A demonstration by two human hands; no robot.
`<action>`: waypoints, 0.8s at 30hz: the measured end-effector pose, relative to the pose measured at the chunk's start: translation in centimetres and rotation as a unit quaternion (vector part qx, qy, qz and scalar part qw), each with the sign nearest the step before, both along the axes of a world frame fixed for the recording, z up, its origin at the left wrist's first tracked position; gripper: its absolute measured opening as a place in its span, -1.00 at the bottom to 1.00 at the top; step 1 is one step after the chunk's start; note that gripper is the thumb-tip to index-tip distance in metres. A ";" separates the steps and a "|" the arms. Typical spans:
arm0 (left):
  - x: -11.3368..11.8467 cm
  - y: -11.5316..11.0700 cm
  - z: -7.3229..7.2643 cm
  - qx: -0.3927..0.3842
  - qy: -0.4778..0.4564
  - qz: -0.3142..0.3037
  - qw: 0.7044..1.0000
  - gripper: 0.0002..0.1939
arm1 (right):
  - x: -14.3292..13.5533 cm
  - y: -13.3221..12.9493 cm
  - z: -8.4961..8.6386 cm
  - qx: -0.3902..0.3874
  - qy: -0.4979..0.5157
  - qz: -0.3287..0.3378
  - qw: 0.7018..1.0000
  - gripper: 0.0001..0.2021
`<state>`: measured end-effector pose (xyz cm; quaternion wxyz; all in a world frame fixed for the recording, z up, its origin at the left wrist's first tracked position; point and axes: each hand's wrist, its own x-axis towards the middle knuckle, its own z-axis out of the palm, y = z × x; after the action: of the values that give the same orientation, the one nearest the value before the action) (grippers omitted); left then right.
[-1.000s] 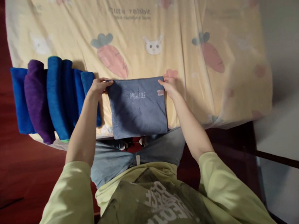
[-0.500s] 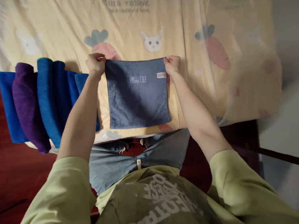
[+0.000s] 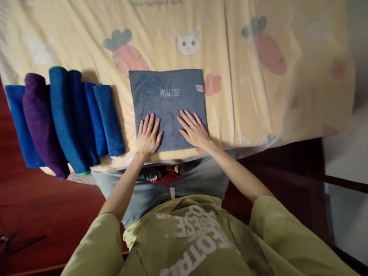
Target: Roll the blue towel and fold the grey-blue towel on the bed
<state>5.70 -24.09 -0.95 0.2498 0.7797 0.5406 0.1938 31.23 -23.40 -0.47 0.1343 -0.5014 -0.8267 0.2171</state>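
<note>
A grey-blue cloth (image 3: 169,102) lies flat as a near square, with white lettering and a small pale tag near its upper right corner. My left hand (image 3: 149,136) rests on its lower left part, fingers spread. On the lower right part my right hand (image 3: 194,129) lies flat, its fingers also apart. Neither hand grips anything. Both palms are near the cloth's front edge.
The cloth is on a yellow bedspread (image 3: 226,103) printed with carrots and a rabbit. Left of it stands a row of rolled blue towels (image 3: 109,119) and a purple rolled towel (image 3: 42,121). A thin black stand (image 3: 5,238) is at the lower left.
Both hands have let go of the cloth's top corners and moved down towards my body, now spread flat on its lower half. The cloth lies in about the same place.
</note>
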 end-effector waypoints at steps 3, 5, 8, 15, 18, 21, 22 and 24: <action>-1.5 -1.6 -1.0 0.008 0.003 0.025 1.000 -0.34 | 1.4 -1.5 -0.5 0.008 0.004 -0.024 1.000 -0.39; -2.6 -2.5 -1.0 0.008 0.001 0.026 1.000 -0.34 | 2.6 -2.4 -0.6 0.018 0.010 -0.040 0.999 -0.38; -4.3 -4.1 -0.8 0.000 -0.003 -0.010 1.000 -0.33 | 4.8 -4.7 -0.7 0.017 0.024 -0.033 0.999 -0.40; -7.5 -7.1 -0.5 -0.032 -0.034 -0.052 0.998 -0.38 | 8.4 -9.8 -1.3 -0.013 0.060 -0.049 0.997 -0.48; -7.4 -7.1 -0.7 -0.033 -0.062 -0.011 0.997 -0.43 | 7.9 -9.8 -1.8 0.019 0.079 -0.079 0.994 -0.50; -6.8 -7.0 -1.2 -0.018 -0.090 0.039 0.995 -0.46 | 6.9 -9.3 -2.5 0.056 0.103 -0.106 0.987 -0.49; -6.6 -7.0 -1.4 -0.013 -0.099 0.051 0.994 -0.47 | 6.6 -9.1 -2.7 0.064 0.114 -0.113 0.985 -0.49; -6.6 -7.0 -1.8 0.000 -0.119 0.075 0.990 -0.51 | 6.2 -8.8 -3.3 0.074 0.144 -0.125 0.979 -0.50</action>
<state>-0.92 -31.08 -2.73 0.2971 0.7080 0.5644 0.3032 37.43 -32.24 -3.74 0.3150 -0.5532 -0.7429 0.2069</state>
